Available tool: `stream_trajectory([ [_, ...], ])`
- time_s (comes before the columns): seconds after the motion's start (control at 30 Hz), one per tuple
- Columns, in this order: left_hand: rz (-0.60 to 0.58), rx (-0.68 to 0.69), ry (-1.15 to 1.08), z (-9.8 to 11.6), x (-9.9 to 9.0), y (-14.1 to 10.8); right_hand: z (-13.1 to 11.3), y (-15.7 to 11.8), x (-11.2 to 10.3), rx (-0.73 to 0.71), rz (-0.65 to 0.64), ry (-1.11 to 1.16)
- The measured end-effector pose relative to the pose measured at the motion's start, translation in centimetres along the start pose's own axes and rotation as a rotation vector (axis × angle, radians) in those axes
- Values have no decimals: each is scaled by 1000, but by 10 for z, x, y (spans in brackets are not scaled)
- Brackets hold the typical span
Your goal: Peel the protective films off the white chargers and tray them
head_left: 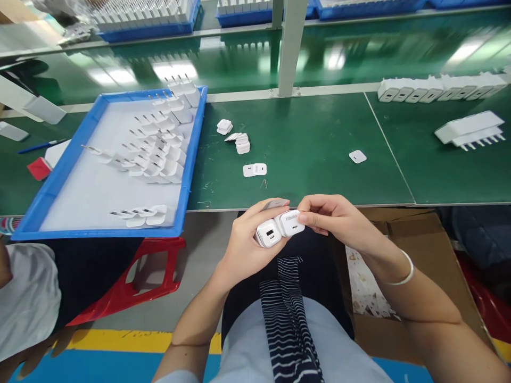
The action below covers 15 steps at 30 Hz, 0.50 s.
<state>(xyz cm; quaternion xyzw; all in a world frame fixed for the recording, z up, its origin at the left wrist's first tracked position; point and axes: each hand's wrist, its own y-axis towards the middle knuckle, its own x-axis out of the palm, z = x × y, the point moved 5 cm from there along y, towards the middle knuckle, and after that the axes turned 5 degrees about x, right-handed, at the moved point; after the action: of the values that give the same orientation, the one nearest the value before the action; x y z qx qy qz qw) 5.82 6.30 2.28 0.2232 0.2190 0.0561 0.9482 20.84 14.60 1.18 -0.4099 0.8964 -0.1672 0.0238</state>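
Observation:
My left hand (244,242) is closed around two white plug chargers side by side, just past the bench's front edge. The left charger (268,234) faces me with its port openings. On the right charger sits a white face plate (291,223) with printed lettering and a small slot. My right hand (334,217) pinches the right edge of that plate with thumb and forefinger. I cannot tell whether the plate is fully seated. Beyond my hands lie loose plates: a pair (254,169), a small stack (241,143) and a single plate (357,156).
A blue tray (192,159) with rows of white chargers stands on the left of the green bench (311,149). More chargers (431,89) line the back right. A metal post (290,48) rises behind. A person sits at left near a red stool (170,266). A cardboard box (431,266) is at right.

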Motion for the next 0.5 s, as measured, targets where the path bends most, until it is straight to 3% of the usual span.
stream_trajectory([
  [0.5,-19,-9,-59,-4,4,1,-7,0,-1,-27,-17,-102],
])
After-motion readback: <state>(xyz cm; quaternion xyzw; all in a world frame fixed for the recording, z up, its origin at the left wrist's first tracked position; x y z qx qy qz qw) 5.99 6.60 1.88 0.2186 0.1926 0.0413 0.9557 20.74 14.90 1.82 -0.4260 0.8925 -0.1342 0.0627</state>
